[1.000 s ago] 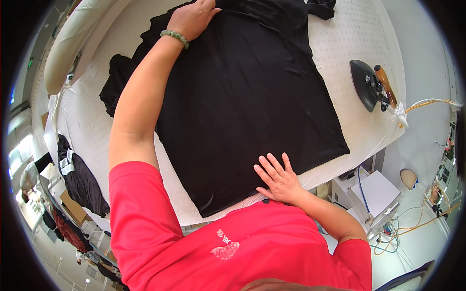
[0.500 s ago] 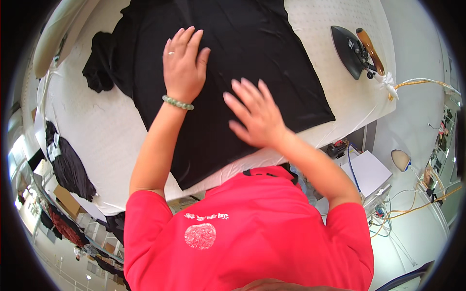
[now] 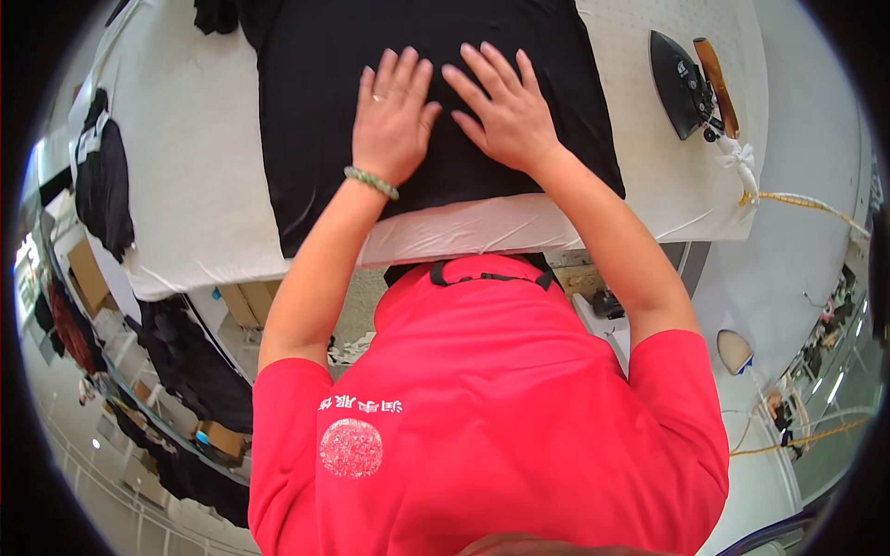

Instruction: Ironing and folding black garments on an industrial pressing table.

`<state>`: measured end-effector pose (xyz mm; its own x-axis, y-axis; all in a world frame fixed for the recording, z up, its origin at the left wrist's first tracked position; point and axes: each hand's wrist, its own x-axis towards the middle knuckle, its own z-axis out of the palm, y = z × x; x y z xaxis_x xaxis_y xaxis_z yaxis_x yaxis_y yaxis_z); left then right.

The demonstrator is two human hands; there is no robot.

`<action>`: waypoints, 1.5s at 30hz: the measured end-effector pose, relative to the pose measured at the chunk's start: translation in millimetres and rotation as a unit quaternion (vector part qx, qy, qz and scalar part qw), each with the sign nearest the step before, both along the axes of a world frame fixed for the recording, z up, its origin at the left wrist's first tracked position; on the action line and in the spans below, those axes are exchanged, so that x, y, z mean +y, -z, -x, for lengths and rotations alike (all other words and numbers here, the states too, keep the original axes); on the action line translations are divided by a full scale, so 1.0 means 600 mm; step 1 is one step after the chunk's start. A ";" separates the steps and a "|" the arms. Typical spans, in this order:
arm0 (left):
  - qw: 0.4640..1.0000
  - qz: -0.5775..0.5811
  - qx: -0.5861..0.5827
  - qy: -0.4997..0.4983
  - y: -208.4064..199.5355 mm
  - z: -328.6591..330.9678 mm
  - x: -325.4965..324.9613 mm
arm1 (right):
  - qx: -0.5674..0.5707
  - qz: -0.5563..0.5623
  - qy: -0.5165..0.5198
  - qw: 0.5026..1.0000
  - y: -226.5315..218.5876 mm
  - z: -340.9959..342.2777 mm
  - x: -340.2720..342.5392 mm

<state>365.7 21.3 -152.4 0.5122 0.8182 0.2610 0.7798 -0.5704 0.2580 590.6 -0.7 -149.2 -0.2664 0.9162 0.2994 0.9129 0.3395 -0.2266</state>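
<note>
Both hands have come together since half a second back, when the left was further up the cloth and the right was lifted off it. Now the left hand [image 3: 394, 116] and right hand [image 3: 505, 107] lie flat side by side, thumbs nearly touching, fingers spread and palms down, gripping nothing, just pressing on the black garment [image 3: 306, 120].

Going outward from the hands: the garment sits spread on the white padded board [image 3: 185, 204], its near hem just below the wrists and close to the board's edge. Around the palms the cloth looks pretty smooth, so I'd say the flattening is mostly done on this near part. The far end runs out of view, so can't tell how it looks up there.

Right of the hands, well apart, an iron [image 3: 681, 83] rests on the board. Off to the left, more dark clothes [image 3: 102, 185] hang over the board's side.

Containers: some cardboard boxes [image 3: 83, 273] down on the floor, contents not visible.
</note>
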 end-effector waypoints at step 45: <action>0.957 -0.095 -0.015 0.275 -0.029 0.045 0.487 | 0.316 0.400 0.388 0.768 -0.168 0.210 -0.078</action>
<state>338.9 313.6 -135.0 0.8417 0.3636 0.3992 0.3426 -0.9310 0.1258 464.8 -47.3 -48.1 0.4193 0.6841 -0.5968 0.3923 -0.7294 -0.5605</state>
